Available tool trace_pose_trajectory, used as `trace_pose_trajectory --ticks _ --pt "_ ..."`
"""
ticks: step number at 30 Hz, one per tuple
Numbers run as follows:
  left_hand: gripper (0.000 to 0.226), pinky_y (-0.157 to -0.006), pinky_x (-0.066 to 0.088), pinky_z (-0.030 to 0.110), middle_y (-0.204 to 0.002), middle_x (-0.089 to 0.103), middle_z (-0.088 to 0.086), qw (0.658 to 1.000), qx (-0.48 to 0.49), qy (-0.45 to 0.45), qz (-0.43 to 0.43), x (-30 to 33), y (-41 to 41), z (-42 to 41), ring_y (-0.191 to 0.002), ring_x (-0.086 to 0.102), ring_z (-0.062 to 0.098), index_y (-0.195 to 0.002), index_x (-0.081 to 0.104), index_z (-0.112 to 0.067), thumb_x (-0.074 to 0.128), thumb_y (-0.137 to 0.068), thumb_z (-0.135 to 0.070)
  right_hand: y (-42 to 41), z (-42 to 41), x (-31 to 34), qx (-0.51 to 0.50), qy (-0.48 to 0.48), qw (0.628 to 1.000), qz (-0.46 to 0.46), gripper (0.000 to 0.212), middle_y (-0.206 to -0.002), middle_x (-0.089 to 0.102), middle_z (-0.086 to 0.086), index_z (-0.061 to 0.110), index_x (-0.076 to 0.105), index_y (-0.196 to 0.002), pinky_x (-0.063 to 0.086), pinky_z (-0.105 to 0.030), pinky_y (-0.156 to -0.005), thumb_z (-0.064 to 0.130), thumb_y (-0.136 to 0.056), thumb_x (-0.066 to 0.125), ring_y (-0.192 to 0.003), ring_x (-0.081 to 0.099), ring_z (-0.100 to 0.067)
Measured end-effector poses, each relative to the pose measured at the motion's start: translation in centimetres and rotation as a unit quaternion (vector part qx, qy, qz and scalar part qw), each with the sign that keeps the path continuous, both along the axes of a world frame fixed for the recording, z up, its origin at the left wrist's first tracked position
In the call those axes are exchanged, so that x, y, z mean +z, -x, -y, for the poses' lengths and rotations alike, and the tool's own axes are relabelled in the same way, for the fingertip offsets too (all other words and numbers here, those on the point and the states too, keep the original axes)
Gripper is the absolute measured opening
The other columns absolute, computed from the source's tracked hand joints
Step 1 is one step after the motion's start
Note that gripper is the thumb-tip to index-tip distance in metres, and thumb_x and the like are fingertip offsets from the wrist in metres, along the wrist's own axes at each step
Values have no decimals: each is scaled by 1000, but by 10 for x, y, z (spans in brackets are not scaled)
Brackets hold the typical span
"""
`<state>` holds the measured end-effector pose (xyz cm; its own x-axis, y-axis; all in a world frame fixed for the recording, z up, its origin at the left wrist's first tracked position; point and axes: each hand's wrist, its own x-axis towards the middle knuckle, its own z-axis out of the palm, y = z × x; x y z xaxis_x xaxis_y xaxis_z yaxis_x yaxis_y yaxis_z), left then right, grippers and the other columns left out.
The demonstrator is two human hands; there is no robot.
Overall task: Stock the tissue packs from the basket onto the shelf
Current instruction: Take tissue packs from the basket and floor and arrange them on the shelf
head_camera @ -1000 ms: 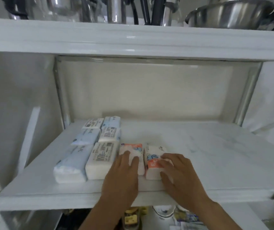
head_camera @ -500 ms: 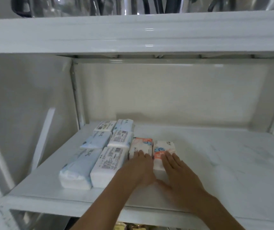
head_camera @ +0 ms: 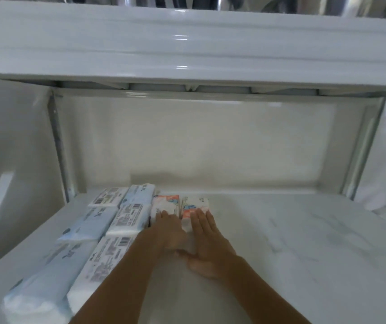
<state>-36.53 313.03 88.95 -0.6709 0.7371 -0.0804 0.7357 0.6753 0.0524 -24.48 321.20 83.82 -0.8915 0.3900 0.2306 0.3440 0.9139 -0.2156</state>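
Note:
Two small orange-and-white tissue packs lie side by side deep on the white shelf [head_camera: 304, 242]. My left hand [head_camera: 167, 232] presses with straight fingers against the near end of the left pack [head_camera: 165, 203]. My right hand [head_camera: 207, 244] lies flat with straight fingers against the near end of the right pack [head_camera: 195, 205]. To their left stand two rows of larger packs, light blue ones [head_camera: 93, 220] and white ones with barcodes [head_camera: 130, 215]. The basket is out of view.
The shelf above [head_camera: 187, 50] overhangs low and carries metal pots at the top edge. A metal upright [head_camera: 58, 146] stands at the left rear, another [head_camera: 365, 148] at the right rear. The right half of the marble shelf surface is bare.
Both hands have pushed the two orange-and-white packs further back along the shelf, level with the rear packs. The camera has moved closer and lower.

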Motion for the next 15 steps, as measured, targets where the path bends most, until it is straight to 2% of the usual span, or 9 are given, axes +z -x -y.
trace_pose_trajectory --ticks 3,7,12,15 --pt "70 -125 13 54 -167 19 24 999 9 13 -40 -22 15 -16 -155 16 40 -159 18 0 47 -101 -27 9 -8 0 -3 -14 1000 5 116 -176 -15 -5 12 -8 -167 7 -49 -132 79 -89 47 -161 -19 -27" --pt "75 -126 14 59 -167 12 29 998 20 -12 -63 -44 38 -27 -155 12 46 -159 13 2 47 -98 -26 21 -12 -1 -27 21 999 5 114 -176 -16 -3 16 -6 -167 10 -55 -130 74 -89 54 -162 -16 -27" --pt "75 -127 8 56 -169 4 29 995 -1 20 -99 -45 37 -27 -157 5 44 -160 3 3 40 -102 -28 29 -21 0 -39 2 999 26 114 -176 -16 -6 16 -7 -167 11 -55 -128 70 -90 56 -162 -14 -29" --pt "69 -127 6 57 -168 2 32 994 -13 -5 -104 -38 24 -17 -156 3 48 -158 1 9 29 -106 -26 28 -21 1 -31 5 999 31 107 -175 -17 -8 14 -8 -167 6 -53 -129 58 -94 57 -162 -15 -31"
